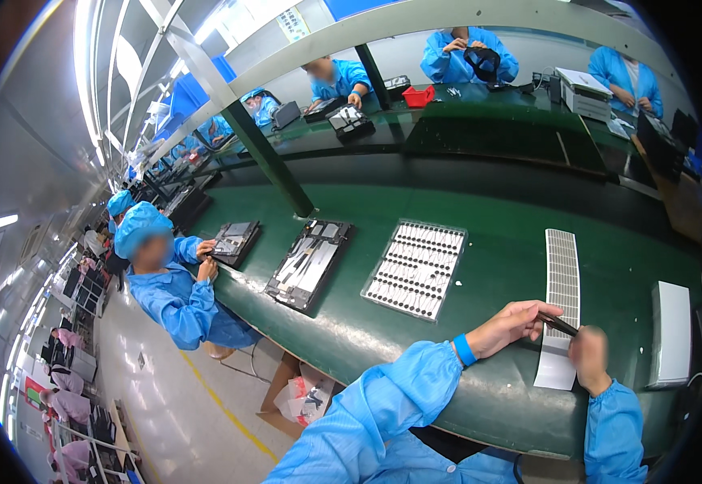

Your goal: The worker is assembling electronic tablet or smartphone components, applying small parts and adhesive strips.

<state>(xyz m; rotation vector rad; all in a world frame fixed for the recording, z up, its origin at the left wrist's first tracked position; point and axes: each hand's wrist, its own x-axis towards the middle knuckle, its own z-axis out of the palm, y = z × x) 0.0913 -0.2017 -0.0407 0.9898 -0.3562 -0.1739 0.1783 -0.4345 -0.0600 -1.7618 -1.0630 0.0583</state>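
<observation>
Dark tool [560,325] over a gridded sheet [562,266].
Left hand [512,327] pinches its ten o'clock end narrowly; right hand [591,360], at four o'clock, is blurred, grip impossible to tell.

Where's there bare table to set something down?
Beyond the left hand, between the tray and the sheet, bar small white scraps; also beyond the right hand, between the sheet and the white block. Crowded: the sheet's near half, where both hands meet at a dark tool.
</observation>
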